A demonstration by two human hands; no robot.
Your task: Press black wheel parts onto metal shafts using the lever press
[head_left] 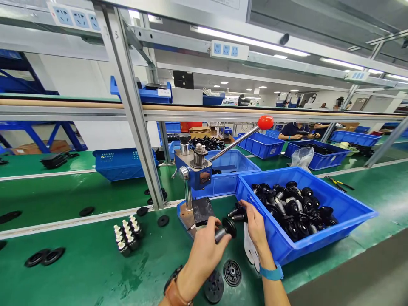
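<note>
My left hand point(207, 244) is closed around a metal cylinder with a black disc on its end point(228, 228), held tilted in front of the press base. My right hand point(255, 223) has its fingers curled over small black cylindrical parts point(236, 212) beside the blue bin; its grip is partly hidden. Behind the hands stands a blue hand press point(195, 170) with a red-knobbed lever point(265, 122). A black block point(203, 210) lies on its base. Below the hands are a ribbed black disc point(232, 273) and a flat black disc point(213, 287). A white glove point(251, 250) lies under my right wrist.
To the right, a large blue bin point(331, 246) holds many black-and-metal parts. White-tipped black parts point(127, 236) stand grouped on the left, near loose black rings point(45, 257). A metal post point(130, 102) rises behind them. Pliers point(339, 183) lie beyond the bin; co-workers point(298, 131) sit farther back.
</note>
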